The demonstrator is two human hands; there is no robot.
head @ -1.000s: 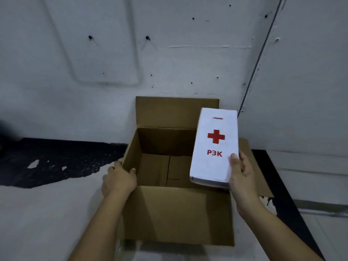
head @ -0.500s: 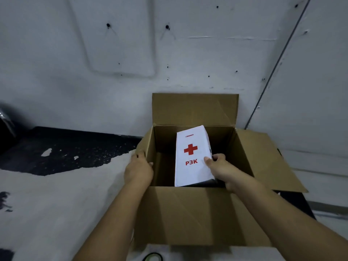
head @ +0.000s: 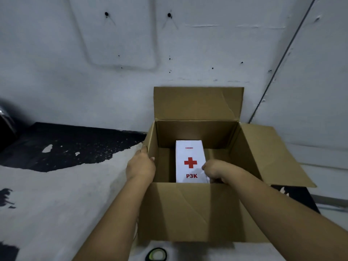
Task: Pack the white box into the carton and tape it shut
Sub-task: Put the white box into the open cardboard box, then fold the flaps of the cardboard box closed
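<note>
A white box (head: 189, 157) with a red cross and "P3K" lies flat deep inside the open brown carton (head: 188, 210). My right hand (head: 215, 171) reaches into the carton and still grips the box's near right corner. My left hand (head: 140, 166) clasps the carton's left wall at its top rim, fingers curled over the edge. The carton's back flap (head: 197, 103) stands upright and its right flap (head: 271, 153) is folded outward. The near end of the box is hidden behind the carton's front wall.
The carton sits on a worn white and black surface (head: 56, 194) against a grey wall (head: 131, 53). A dark round object with a pale centre (head: 156, 254) lies at the bottom edge, just in front of the carton.
My right hand has lowered the white box from above the carton's right side down into it, where it now lies flat. The view has shifted closer and leftward.
</note>
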